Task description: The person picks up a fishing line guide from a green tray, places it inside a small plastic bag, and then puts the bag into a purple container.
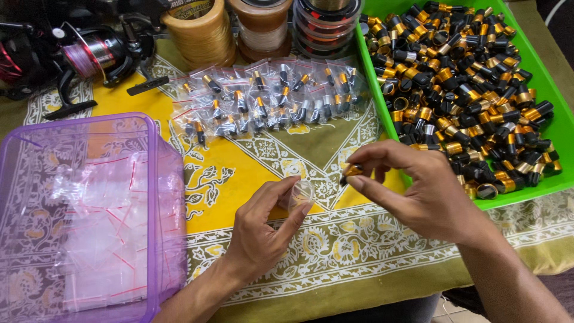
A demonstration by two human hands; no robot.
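- Pinched between thumb and fingertips of the right hand [418, 191] is a small black-and-gold cylindrical metal fitting [351, 171], held above the yellow patterned cloth [239, 179].
- Left hand [263, 230] nips a small clear plastic zip bag [301, 195] between thumb and forefinger, just beside the fitting.
- Fitting looks light, rigid and smooth, likely slippery; best gripped across its sides.
- Bag seems flimsy and limp; hold it near the mouth.
- More fittings fill the green plastic tray [553, 96]; spare bags lie in the purple translucent tub [161, 179].

Yellow-and-olive patterned cloth [251, 173] over the table, evenly lit.
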